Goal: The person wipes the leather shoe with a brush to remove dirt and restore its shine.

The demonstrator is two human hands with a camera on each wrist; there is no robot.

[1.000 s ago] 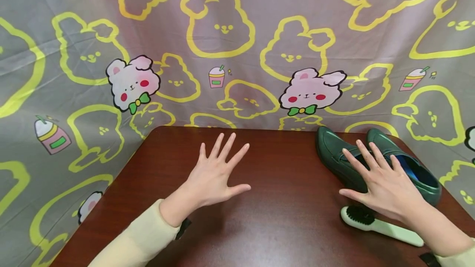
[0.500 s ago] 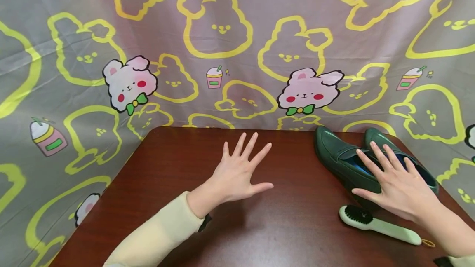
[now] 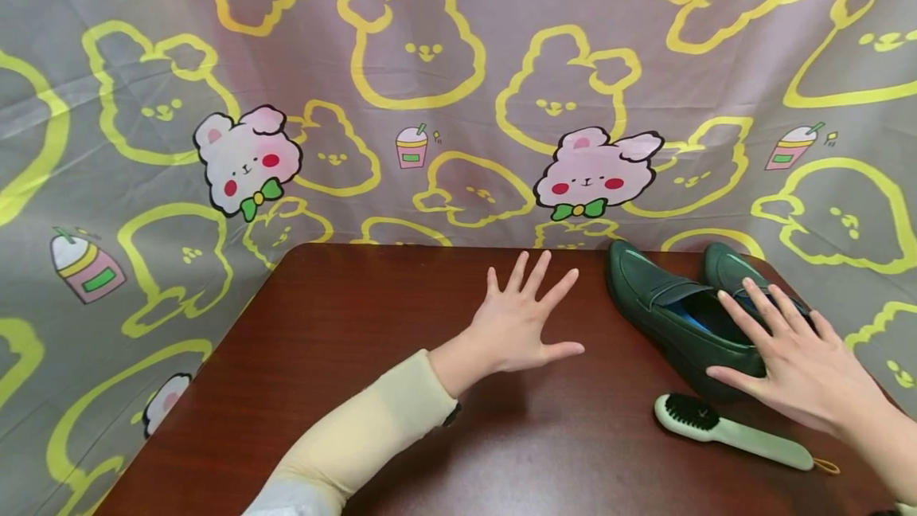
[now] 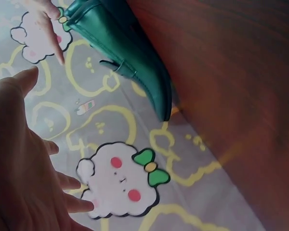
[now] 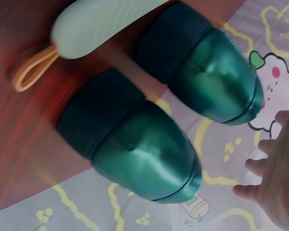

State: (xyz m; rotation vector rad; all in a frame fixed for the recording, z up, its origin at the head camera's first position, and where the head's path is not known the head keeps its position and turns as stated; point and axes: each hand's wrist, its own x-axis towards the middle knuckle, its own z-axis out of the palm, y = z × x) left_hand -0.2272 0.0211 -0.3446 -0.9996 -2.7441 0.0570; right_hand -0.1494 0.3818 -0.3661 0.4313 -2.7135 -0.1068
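Over the middle of the table, my left hand [image 3: 516, 323] is spread wide with nothing in it, left of a pair of dark green loafers. The nearer loafer [image 3: 655, 293] points away to the back left; its partner [image 3: 727, 265] stands to its right, partly hidden by my right hand [image 3: 809, 365]. That hand has its fingers spread too and holds nothing. In front of the shoes lies a pale green brush [image 3: 762, 443] with black bristles and an orange hanging loop. The right wrist view shows the heels of both loafers [image 5: 149, 154] and the brush handle [image 5: 96, 29].
A dark reddish-brown wooden table [image 3: 344, 325] with rounded back corners carries everything. Behind it and along both sides hangs a grey curtain [image 3: 458, 46] printed with yellow outlines and white bunnies.
My left hand has moved right across the table toward the shoes, fingers still spread. My right hand has shifted slightly right, uncovering the brush's loop and more of the nearer loafer.
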